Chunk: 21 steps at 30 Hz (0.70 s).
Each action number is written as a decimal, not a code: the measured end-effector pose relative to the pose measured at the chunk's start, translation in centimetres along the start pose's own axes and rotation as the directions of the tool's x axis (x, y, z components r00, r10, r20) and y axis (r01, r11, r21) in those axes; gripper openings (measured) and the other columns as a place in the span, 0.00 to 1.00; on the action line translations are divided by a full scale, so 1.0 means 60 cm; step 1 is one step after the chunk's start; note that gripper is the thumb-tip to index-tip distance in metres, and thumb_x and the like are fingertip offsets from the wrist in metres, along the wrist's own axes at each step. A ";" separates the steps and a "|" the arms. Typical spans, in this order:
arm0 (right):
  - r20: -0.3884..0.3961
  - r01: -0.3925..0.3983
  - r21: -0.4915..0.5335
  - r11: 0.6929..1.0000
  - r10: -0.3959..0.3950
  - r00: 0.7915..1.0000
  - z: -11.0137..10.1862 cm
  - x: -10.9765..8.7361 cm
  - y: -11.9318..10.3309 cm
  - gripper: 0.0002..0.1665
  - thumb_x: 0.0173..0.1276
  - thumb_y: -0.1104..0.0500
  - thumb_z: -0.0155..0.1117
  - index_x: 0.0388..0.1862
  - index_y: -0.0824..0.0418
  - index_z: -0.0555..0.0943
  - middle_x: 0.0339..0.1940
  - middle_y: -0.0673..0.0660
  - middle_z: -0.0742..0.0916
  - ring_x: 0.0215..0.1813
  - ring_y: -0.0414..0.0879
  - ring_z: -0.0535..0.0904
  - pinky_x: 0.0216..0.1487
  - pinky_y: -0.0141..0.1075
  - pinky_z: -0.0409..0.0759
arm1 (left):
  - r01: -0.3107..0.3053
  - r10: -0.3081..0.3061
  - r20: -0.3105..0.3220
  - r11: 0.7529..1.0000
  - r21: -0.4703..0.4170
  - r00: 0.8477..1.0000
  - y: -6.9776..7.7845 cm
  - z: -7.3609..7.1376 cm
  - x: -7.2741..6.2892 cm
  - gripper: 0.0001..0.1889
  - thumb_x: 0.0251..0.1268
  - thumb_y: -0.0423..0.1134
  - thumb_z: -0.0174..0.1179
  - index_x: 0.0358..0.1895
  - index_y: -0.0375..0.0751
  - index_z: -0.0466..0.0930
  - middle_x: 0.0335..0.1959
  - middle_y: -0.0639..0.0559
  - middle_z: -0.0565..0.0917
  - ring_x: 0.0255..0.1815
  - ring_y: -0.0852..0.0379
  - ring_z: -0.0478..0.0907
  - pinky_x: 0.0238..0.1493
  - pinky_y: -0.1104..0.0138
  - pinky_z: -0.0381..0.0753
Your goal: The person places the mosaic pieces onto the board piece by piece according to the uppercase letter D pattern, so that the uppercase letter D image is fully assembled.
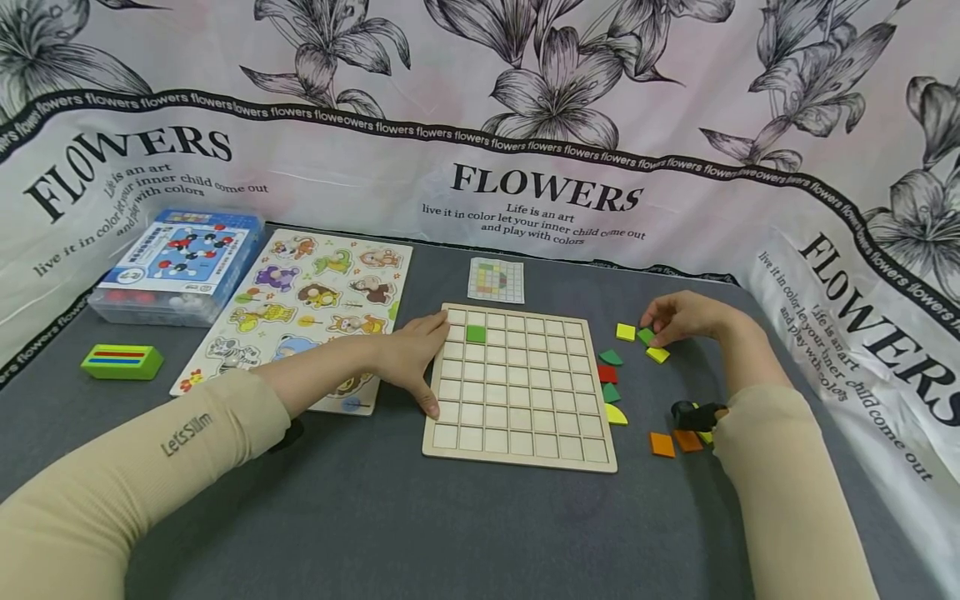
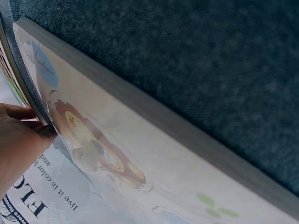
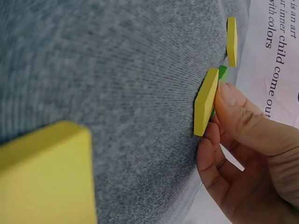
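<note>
A wooden grid board (image 1: 522, 387) lies on the dark cloth with one green square tile (image 1: 476, 334) in an upper-left cell. My left hand (image 1: 411, 358) rests along the board's left edge, thumb and fingers spread. At the right, my right hand (image 1: 686, 318) pinches a green tile (image 1: 646, 336) between thumb and fingers, low over the cloth. Two yellow tiles (image 1: 626, 332) lie on either side of it. In the right wrist view, a yellow tile (image 3: 206, 102) stands in front of the thumb and partly hides the green one (image 3: 223, 73).
Green, red and yellow pieces (image 1: 611, 393) line the board's right edge; orange tiles (image 1: 662, 445) lie nearer. Behind the board is a small pattern card (image 1: 496, 280). An animal puzzle board (image 1: 300, 300), a clear box (image 1: 180, 267) and a green block (image 1: 122, 362) are at left.
</note>
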State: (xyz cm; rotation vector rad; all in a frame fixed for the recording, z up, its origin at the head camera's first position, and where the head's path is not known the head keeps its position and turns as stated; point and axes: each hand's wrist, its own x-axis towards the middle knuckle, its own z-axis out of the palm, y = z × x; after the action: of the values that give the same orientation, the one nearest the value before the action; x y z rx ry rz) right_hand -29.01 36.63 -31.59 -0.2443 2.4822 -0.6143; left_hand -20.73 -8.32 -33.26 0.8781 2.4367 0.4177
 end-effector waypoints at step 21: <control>0.004 -0.042 0.000 0.999 0.042 0.999 -0.004 0.002 -0.009 0.19 0.61 0.59 0.74 0.45 0.69 0.79 0.32 0.50 0.80 0.36 0.43 0.72 0.38 0.35 0.75 | -0.010 0.010 -0.007 1.000 0.004 1.000 0.000 0.001 -0.004 0.70 0.47 0.59 0.75 0.78 0.25 0.32 0.81 0.31 0.29 0.83 0.34 0.29 0.82 0.44 0.41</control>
State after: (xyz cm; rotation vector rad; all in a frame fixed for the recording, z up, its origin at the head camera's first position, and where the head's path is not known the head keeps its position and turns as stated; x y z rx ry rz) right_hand -29.23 36.20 -31.22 -0.1920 2.4773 -0.5961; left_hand -20.53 -8.47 -33.21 0.8919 2.4413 0.4195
